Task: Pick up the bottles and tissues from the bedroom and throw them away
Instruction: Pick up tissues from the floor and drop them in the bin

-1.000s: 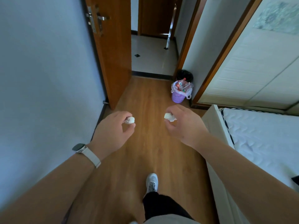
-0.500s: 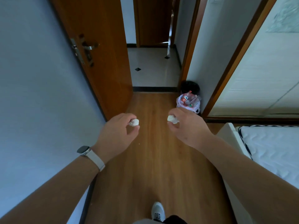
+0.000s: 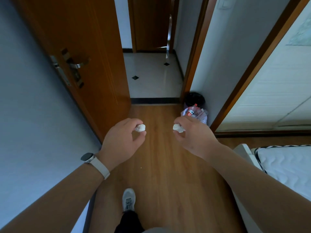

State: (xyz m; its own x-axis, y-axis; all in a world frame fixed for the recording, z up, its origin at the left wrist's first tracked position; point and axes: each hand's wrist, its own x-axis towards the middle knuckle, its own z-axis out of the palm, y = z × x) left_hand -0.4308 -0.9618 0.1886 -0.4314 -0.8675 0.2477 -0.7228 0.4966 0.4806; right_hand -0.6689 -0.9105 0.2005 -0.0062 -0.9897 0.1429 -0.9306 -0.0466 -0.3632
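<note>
We hold both arms out over the wooden floor (image 3: pixel 159 169), smooth planks running toward the doorway. Left hand (image 3: pixel 122 138), watch (image 3: pixel 87 157) on a pale strap at its wrist, pinches the left tissue wad (image 3: pixel 140 127) between thumb and curled fingertips. The wad is white, crumpled and roughly round, with no clear long axis. Right hand (image 3: pixel 193 137) pinches the right tissue wad (image 3: pixel 178 128) the same way; this one is slightly longer than wide, lying left to right and sagging at its right end. Both wads are in the air, level with each other, well apart. Beyond the right hand stands the lined bin (image 3: pixel 202 117) by the wall corner, its thin plastic liner crinkled, in front of a black bin (image 3: pixel 195 98). A clear bottle (image 3: pixel 191 111) with red cap and red label lies in the lined bin, tilted, cap end up and to the right. Glossy brown door (image 3: pixel 87 39) at left, quilted white mattress (image 3: pixel 286 167) at right, grey shoe (image 3: pixel 128 199) below. Since half a second ago the bin sits lower in view, its body now hidden behind the right hand; the shoe shows in full; both pinches are unchanged.
</note>
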